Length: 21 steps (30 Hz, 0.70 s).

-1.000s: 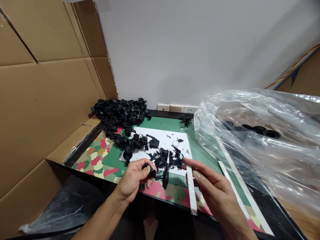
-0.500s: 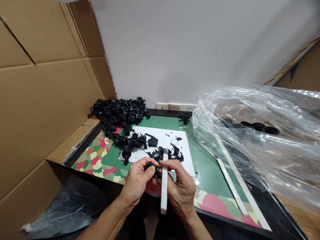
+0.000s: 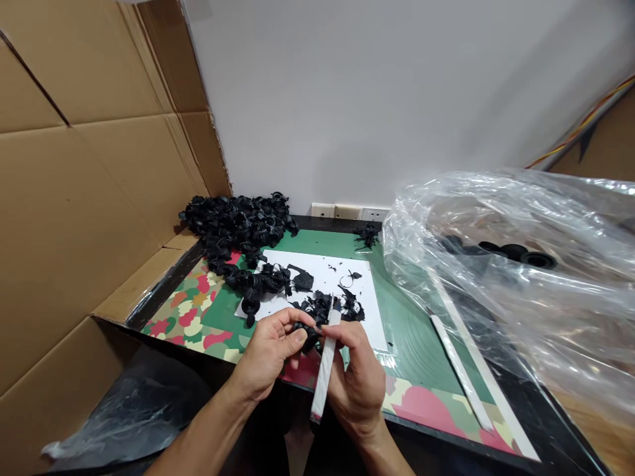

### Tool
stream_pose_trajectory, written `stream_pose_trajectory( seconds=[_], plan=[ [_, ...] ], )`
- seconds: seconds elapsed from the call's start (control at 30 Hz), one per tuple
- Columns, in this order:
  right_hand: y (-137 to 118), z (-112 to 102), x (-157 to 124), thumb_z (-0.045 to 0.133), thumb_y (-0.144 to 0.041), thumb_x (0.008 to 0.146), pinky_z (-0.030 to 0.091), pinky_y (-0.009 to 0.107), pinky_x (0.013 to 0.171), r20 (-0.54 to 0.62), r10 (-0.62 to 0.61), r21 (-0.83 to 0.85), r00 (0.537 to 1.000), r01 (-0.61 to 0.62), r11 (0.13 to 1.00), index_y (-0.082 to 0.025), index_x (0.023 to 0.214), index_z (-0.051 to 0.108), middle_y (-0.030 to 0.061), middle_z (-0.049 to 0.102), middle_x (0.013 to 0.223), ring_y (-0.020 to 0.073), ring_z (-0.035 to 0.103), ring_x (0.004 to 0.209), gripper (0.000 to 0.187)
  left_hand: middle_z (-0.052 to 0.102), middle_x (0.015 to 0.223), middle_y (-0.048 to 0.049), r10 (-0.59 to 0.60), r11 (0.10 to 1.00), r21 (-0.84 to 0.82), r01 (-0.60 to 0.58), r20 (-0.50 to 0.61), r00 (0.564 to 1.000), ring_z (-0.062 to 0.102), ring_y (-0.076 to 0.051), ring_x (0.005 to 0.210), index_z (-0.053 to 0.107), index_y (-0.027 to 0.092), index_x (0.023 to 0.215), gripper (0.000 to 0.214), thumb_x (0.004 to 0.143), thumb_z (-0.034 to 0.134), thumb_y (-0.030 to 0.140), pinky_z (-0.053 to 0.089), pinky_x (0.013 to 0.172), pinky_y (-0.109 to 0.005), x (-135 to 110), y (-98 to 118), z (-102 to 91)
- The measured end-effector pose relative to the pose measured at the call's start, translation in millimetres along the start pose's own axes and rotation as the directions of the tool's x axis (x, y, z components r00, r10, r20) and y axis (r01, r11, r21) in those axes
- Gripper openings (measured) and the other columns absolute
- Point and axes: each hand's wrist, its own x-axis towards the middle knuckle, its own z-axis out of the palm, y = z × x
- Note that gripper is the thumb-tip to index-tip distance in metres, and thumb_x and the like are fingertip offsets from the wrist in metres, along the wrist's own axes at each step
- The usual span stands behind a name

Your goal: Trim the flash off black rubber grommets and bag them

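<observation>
My left hand (image 3: 270, 350) pinches a small black rubber part (image 3: 303, 328) between thumb and fingers, just above the near edge of the table. My right hand (image 3: 358, 378) is closed round a white-wrapped knife (image 3: 323, 370), whose tip meets the black part. Both hands touch at the part. Black trimmings (image 3: 331, 305) lie just beyond them on a white sheet (image 3: 322, 281). A heap of black rubber parts (image 3: 235, 228) fills the far left corner.
A camouflage-patterned mat (image 3: 191, 301) and a green cutting mat (image 3: 411, 330) cover the table. A large clear plastic bag (image 3: 516, 277) holding black parts stands on the right. Cardboard walls (image 3: 84, 185) close in the left. A white strip (image 3: 459, 373) lies on the right of the mat.
My right hand came in from the right with the knife and met my left hand at the black part; since then the knife has tilted slightly.
</observation>
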Motion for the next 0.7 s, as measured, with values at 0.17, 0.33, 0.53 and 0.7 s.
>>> stream_pose_trajectory(
  seconds=[0.17, 0.33, 0.53, 0.7],
  plan=[
    [-5, 1, 0, 0.047, -0.004, 0.087, 0.047, 0.027, 0.055, 0.017, -0.087, -0.033, 0.996, 0.088, 0.996, -0.021, 0.098, 0.054, 0.0002, 0.058, 0.069, 0.0152, 0.056, 0.063, 0.021, 0.063, 0.068, -0.0021, 0.024, 0.997, -0.076, -0.027, -0.042, 0.999, 0.045, -0.005, 0.043, 0.068, 0.013, 0.076, 0.030, 0.062, 0.081, 0.036, 0.034, 0.039, -0.017, -1, -1, 3.9],
    [-8, 4, -2, 0.047, -0.006, 0.089, 0.050, 0.028, 0.057, 0.008, -0.135, -0.086, 0.991, 0.135, 0.987, -0.022, 0.098, 0.054, 0.0026, 0.061, 0.074, 0.0158, 0.059, 0.066, 0.019, 0.058, 0.059, 0.0016, 0.006, 0.996, -0.094, -0.009, -0.033, 0.999, 0.044, -0.005, 0.041, 0.068, 0.014, 0.082, 0.031, 0.066, 0.080, 0.037, 0.034, 0.042, -0.018, -4, -3, 5.5],
    [-6, 7, -8, 0.049, -0.005, 0.088, 0.053, 0.030, 0.064, -0.019, -0.196, -0.138, 0.980, 0.191, 0.972, -0.019, 0.101, 0.056, 0.0069, 0.067, 0.083, 0.0171, 0.063, 0.076, 0.020, 0.068, 0.077, -0.0008, 0.046, 0.965, -0.256, -0.057, -0.047, 0.998, 0.058, -0.010, 0.063, 0.062, 0.018, 0.085, 0.032, 0.063, 0.083, 0.029, 0.045, 0.061, -0.019, -5, -4, 11.3],
    [-4, 7, -10, 0.052, -0.006, 0.087, 0.053, 0.031, 0.065, -0.033, -0.203, -0.162, 0.979, 0.196, 0.967, -0.022, 0.103, 0.058, 0.0057, 0.069, 0.083, 0.0180, 0.066, 0.077, 0.023, 0.068, 0.069, 0.0023, 0.046, 0.955, -0.285, -0.079, -0.120, 0.992, 0.059, -0.009, 0.058, 0.055, 0.019, 0.077, 0.033, 0.065, 0.082, 0.035, 0.045, 0.058, -0.019, -9, -14, 15.1]
  ],
)
